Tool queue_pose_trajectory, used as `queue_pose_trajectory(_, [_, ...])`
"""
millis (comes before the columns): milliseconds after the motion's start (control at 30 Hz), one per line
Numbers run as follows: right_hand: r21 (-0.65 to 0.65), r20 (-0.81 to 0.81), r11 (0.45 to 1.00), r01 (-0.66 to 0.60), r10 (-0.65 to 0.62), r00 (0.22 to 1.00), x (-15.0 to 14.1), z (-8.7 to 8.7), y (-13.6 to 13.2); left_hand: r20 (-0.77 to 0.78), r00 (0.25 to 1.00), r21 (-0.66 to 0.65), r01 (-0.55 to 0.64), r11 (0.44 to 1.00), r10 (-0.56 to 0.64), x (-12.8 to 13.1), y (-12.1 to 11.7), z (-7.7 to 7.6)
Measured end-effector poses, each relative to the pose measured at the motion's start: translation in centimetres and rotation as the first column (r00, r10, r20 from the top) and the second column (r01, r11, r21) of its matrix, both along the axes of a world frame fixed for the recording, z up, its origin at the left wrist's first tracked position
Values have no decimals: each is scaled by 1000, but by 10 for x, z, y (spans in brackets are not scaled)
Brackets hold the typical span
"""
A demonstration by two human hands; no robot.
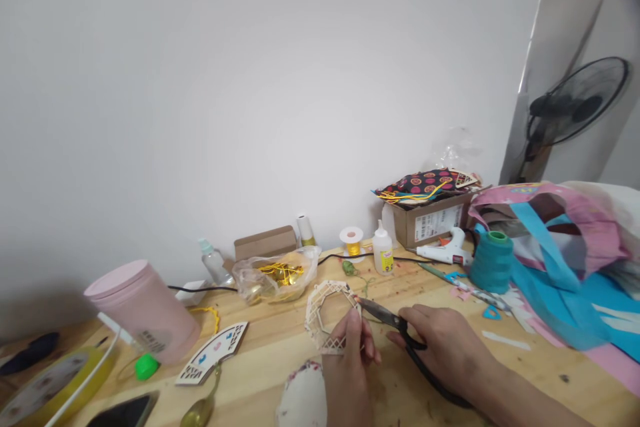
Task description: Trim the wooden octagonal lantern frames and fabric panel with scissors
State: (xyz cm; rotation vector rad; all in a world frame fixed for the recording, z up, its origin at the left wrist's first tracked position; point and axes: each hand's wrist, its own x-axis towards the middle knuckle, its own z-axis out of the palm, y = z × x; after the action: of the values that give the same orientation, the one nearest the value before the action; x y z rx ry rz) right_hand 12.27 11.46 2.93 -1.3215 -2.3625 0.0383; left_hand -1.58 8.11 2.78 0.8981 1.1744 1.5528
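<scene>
My left hand (354, 340) pinches a pale octagonal lattice frame (316, 312) by its lower right side, holding it up over the wooden table. In my right hand (443, 333) is a pair of scissors with black handles (384, 313). Their blades point left and meet the frame's right edge; I cannot tell whether the tips are parted or what lies between them. A white rounded piece with a dark speckled edge (303, 397) is below, beside my left wrist. To the left lies a fan-shaped cut-out panel (213, 355) with a cord and a gold pendant (199, 410).
Behind stand a glue bottle (383, 252), a spool of yellow thread (353, 243) and a plastic bag of gold pieces (275, 273). A pink canister (145, 313) and tape roll (55, 387) are left. On the right are a glue gun (445, 248), teal thread cone (493, 263) and cardboard box (425, 223).
</scene>
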Motion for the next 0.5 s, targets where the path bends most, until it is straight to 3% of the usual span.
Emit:
queue_pose_trajectory(233, [132,82,991,14,-25,996,1,-1,2,-37,999,-8,3,1000,-3,-3,0,-1])
queue_pose_trajectory(500, [109,140,994,25,-40,989,1,0,-2,-122,993,-20,-9,1000,6,0,-3,1])
